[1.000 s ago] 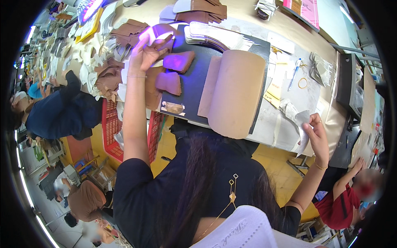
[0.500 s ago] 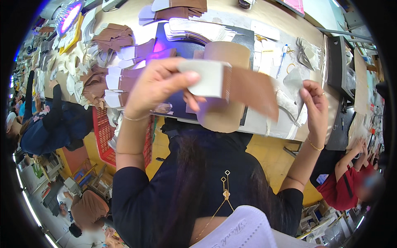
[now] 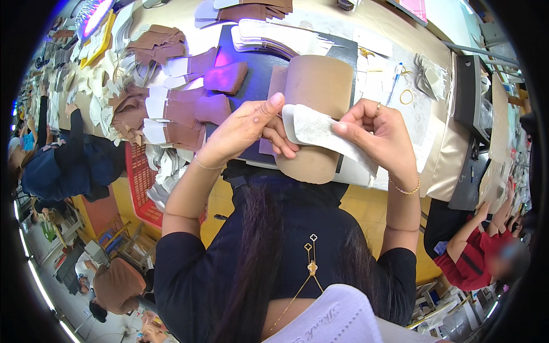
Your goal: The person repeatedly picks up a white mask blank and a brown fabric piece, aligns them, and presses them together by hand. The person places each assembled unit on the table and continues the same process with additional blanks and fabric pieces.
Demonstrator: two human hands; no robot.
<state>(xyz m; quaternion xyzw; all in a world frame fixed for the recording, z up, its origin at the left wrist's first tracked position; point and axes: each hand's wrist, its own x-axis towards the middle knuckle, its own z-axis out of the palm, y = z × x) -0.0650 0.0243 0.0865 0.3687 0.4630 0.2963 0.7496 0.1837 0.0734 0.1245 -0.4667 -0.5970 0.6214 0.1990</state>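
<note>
My right hand [image 3: 374, 134] pinches a curved off-white cut piece [image 3: 326, 130], thumb on top of its upper edge. The piece hangs slantwise in front of a tan curved block [image 3: 319, 83], its lower end reaching down to the right. My left hand [image 3: 251, 128] is at the piece's left end, thumb raised and apart, fingers spread beside that end; whether they touch it is hard to tell. Under the block lies a dark board [image 3: 251, 80]. A brown piece [image 3: 226, 78] lies on its left part, above my left hand.
Stacks of brown-and-white pieces [image 3: 171, 108] cover the table's left side. White curved pieces [image 3: 274, 37] lie behind the block. A pen [image 3: 396, 77] and tape ring [image 3: 406, 96] are at right, near a black box [image 3: 473, 94]. A red basket [image 3: 143, 188] stands below the table's left edge.
The brown-and-white piece has left my left hand, whose fingers have spread. My right hand has come in leftward from the right, bringing an off-white piece in front of the block.
</note>
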